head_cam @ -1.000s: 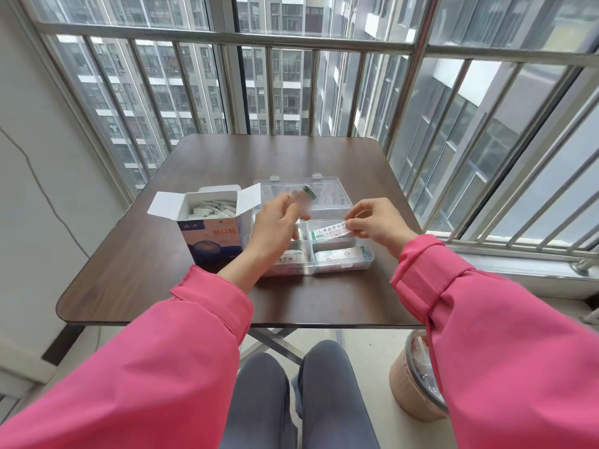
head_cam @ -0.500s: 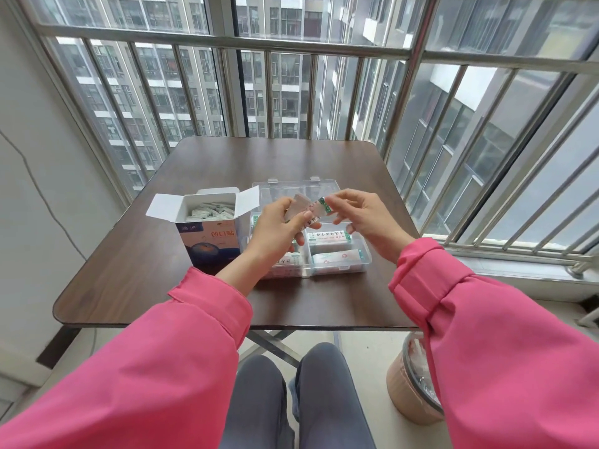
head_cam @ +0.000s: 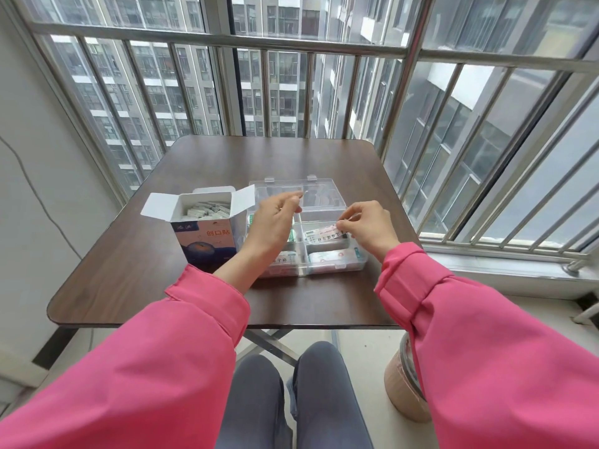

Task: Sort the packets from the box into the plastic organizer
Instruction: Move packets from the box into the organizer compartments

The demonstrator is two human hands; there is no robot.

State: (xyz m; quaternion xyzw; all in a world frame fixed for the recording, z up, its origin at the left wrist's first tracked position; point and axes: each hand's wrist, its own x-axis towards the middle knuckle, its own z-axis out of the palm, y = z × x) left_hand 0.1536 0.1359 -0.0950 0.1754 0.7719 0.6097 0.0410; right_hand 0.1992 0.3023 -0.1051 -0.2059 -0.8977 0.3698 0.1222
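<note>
Fingers: right hand (head_cam: 368,230) pinching packet (head_cam: 324,234) over organizer's (head_cam: 337,265) middle-right cell; left hand (head_cam: 274,222) loosely curled, holding nothing | progress: several cells loaded | remaining: box (head_cam: 207,241) on bench (head_cam: 129,264) holds more packets

The box (head_cam: 205,231) is set on the table (head_cam: 129,264), flaps up, packets (head_cam: 205,210) stacked inside. Just to its right the plastic organizer (head_cam: 337,265) is placed, its lid (head_cam: 291,192) laid back behind it. A packet (head_cam: 325,235) is held over the middle right compartment by the right hand (head_cam: 368,230). The left hand (head_cam: 275,222) is raised above the organizer's left side. A bin (head_cam: 405,390) is seen on the floor, below the table's near right corner.
</note>
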